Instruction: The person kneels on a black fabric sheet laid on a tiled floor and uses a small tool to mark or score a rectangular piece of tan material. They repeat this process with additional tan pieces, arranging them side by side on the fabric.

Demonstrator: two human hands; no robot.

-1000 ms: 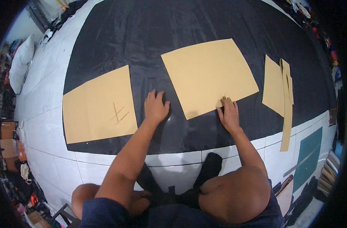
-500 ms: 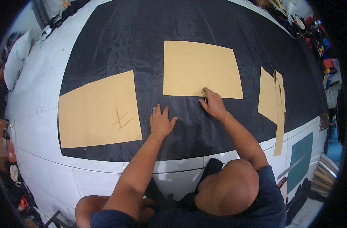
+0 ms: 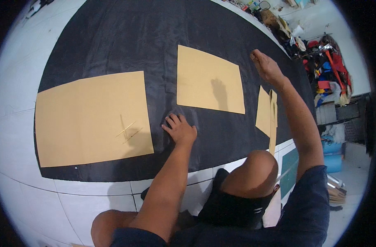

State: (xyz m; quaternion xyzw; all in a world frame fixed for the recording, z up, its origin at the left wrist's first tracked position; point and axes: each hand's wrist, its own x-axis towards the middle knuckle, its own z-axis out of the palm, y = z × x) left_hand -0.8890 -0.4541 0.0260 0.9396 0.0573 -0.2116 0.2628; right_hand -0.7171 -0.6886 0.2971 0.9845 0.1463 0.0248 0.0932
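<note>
My left hand [image 3: 180, 128] rests on the black cloth [image 3: 163, 82] with fingers spread, near the gap between two tan card sheets. The larger sheet [image 3: 81, 119] lies on the left, with several thin slivers [image 3: 124, 131] on its right part. In the middle lies a smaller tan sheet [image 3: 208, 82], bearing a hand's shadow. My right hand [image 3: 268, 69] is raised to the right of that sheet, its fingers closed together. Whatever it may hold is hidden or too small to make out.
Narrow tan card pieces [image 3: 265, 113] lie on the cloth at the right. A green cutting mat [image 3: 289, 168] is on the white tiled floor [image 3: 93, 206] beside my knee [image 3: 256, 168]. Piled clutter [image 3: 328, 78] lines the wall at far right.
My right hand has lifted off the near edge of the middle sheet and moved up and right. My left hand stays on the cloth. The view has shifted and tilted.
</note>
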